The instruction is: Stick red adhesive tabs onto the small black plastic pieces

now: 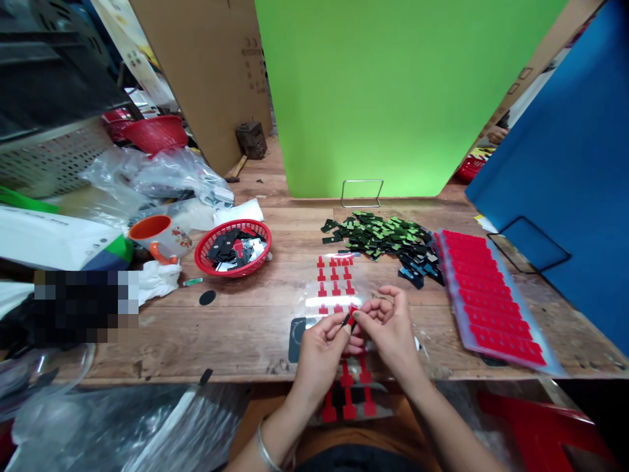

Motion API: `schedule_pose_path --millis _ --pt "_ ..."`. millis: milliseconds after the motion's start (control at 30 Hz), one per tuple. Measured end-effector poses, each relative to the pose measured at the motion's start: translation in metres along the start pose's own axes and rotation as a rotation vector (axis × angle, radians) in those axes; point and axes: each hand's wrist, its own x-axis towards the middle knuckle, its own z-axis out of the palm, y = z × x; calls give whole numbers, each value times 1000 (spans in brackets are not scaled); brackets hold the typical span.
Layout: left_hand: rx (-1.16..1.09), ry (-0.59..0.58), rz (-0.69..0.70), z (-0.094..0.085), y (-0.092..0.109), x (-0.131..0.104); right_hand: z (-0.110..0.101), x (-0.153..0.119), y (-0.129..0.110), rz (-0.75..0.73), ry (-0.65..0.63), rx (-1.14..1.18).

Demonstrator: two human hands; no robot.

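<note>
My left hand (322, 347) pinches a small flat black piece with a red sticker (352, 316) on it, over the middle of the table's front. Thumb and fingertips of my right hand (392, 329) are closed on the red sticker's upper edge; how firmly it is stuck down I cannot tell. Beneath both hands lies a clear sheet with rows of red T-shaped stickers (335, 287), its near end hanging past the table edge. A dark pad (297, 334) shows beside my left hand. Beyond my hands spreads a heap of small black pieces (378, 235).
On the right lies a stack of sheets with red stickers (484, 288). A red basket (199, 259) of mixed pieces and a flowered mug (171, 237) stand on the left. Green board (393, 98) and blue board (555, 157) close off the back and right.
</note>
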Motion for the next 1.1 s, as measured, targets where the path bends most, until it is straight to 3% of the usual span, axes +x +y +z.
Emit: schedule_pose_path --millis 133,267,367,433,500,633,700,767,800,867,933,1033,1100 --pt "-5 -60 -34 0 4 -1 -8 -1 1 48 -138 -43" --pt "-1 -188 -38 -3 1 -2 -11 -4 5 26 -113 -126" --pt "51 -202 -75 -8 -1 4 -9 -5 8 33 -127 -143" --pt "129 -130 -61 -18 6 13 -8 -4 10 22 -141 -176" --pt "239 -7 60 -35 27 27 -10 -3 11 -26 -124 -227" --pt "576 335 510 -90 99 59 -22 0 11 -110 -106 -307" --pt "884 482 630 -115 132 71 -29 0 9 -109 -107 -312" --pt "1142 609 694 -127 147 78 -32 1 9 -105 -96 -305" --pt "1222 634 734 -128 146 80 -32 4 9 -108 -86 -298" --pt "1290 574 812 -117 128 82 -30 13 10 -122 -82 -280" --pt "1306 348 803 -96 95 85 -23 29 13 -142 -86 -268" --pt "1325 112 686 -58 45 91 -8 52 11 -177 -100 -291" --pt "1297 49 678 -37 26 93 1 55 -1 -233 -125 -309"
